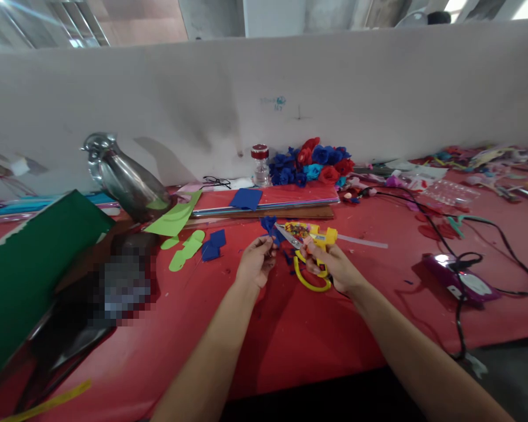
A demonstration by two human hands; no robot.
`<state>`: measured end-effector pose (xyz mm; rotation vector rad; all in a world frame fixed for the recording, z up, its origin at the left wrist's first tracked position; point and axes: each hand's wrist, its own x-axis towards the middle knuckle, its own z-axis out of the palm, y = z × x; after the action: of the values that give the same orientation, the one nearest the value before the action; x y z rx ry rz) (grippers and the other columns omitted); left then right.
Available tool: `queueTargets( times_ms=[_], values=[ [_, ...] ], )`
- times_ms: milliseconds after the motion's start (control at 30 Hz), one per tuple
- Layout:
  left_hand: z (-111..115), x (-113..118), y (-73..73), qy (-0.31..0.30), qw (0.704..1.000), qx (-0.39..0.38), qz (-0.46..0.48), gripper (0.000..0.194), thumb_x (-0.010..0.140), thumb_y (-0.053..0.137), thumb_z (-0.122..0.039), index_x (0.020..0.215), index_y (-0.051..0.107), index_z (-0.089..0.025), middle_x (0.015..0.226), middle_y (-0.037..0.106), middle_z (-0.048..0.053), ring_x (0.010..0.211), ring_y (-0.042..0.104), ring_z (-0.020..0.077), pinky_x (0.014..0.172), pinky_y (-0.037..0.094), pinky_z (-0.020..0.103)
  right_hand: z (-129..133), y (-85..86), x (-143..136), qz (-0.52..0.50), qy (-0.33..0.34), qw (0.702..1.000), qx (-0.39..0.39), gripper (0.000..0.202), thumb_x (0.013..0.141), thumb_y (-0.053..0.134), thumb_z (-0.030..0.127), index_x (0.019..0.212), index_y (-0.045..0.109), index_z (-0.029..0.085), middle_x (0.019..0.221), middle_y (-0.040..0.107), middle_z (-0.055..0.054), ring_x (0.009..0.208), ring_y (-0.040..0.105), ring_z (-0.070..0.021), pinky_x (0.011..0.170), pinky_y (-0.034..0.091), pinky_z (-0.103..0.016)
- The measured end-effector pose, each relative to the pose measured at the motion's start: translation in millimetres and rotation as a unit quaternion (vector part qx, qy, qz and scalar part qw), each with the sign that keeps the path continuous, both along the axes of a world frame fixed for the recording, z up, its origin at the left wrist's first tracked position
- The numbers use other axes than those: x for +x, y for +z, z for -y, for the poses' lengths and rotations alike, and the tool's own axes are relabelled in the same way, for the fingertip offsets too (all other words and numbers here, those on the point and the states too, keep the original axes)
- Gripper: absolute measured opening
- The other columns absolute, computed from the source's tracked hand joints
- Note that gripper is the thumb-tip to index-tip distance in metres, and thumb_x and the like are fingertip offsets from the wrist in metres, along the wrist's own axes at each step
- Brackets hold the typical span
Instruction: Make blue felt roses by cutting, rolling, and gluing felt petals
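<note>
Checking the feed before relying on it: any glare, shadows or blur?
Head view: bright spot on the purple device, highlights on the metal jug, a shadow beside it on the wall; pixelated patch at left; blue flower at the left hand looks soft.

Both forearms are bare as far as I can see, the left forearm (215, 346) and the right forearm (405, 334) much alike: smooth, slender, narrowing evenly toward the wrists, which are bare too. The left hand (256, 264) and right hand (334, 266) are uncovered, compact, with slim fingers (259, 244). A peach-coloured bit (308, 242) shows at the right fingertips, too small to tell whether it is worn. Between the arms lies a black area (325, 395), clothing or just shadow.
</note>
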<state>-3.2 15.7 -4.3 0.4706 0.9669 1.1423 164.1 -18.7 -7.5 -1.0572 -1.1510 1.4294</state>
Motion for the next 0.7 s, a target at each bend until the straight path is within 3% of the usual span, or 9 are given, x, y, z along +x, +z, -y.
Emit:
queueTargets(
  times_ms=[133,233,467,700],
  values=[
    [-3.8,-4.0,-0.2,0.037,0.999,-0.016,-0.003,0.018,0.069,0.072,-0.011,0.066,0.054,-0.015,0.056,0.054,-0.004,0.043,0.044,0.0037,0.039,0.026,0.014,0.2,8.8,8.1,-0.159,0.027,0.986,-0.045,0.020,0.062,0.055,0.035,0.074,0.056,0.019,0.069,0.060,-0.003,0.044,0.038,-0.0088,0.039,0.030,-0.024],
    [-5.5,-6.3,0.6,0.046,0.999,-0.020,0.009,0.015,0.072,0.068,-0.009,0.067,0.054,-0.014,0.056,0.053,-0.004,0.043,0.044,0.0036,0.038,0.026,0.014,-0.8,12.1,14.5,-0.213,0.017,0.975,-0.059,0.027,0.054,0.052,0.025,0.081,0.058,0.020,0.077,0.065,-0.006,0.054,0.051,-0.0148,0.041,0.038,-0.026],
    [-4.4,-6.0,3.5,0.038,0.999,-0.026,0.011,0.013,0.075,0.063,-0.007,0.068,0.055,-0.014,0.055,0.053,-0.003,0.042,0.043,0.0038,0.037,0.025,0.013,-3.9,4.2,16.6,-0.253,-0.027,0.965,-0.060,0.044,0.048,0.054,0.006,0.088,0.060,0.023,0.084,0.069,-0.001,0.080,0.066,-0.0191,0.070,0.057,-0.033],
    [-4.5,-6.3,3.4,0.035,0.999,-0.023,0.008,0.016,0.072,0.069,-0.009,0.067,0.055,-0.014,0.056,0.053,-0.003,0.043,0.045,0.0036,0.037,0.027,0.013,-7.5,-1.4,20.2,-0.267,-0.033,0.962,-0.048,0.039,0.052,0.051,0.004,0.086,0.058,0.021,0.096,0.073,-0.005,0.106,0.066,-0.0259,0.095,0.052,-0.051]
  ],
)
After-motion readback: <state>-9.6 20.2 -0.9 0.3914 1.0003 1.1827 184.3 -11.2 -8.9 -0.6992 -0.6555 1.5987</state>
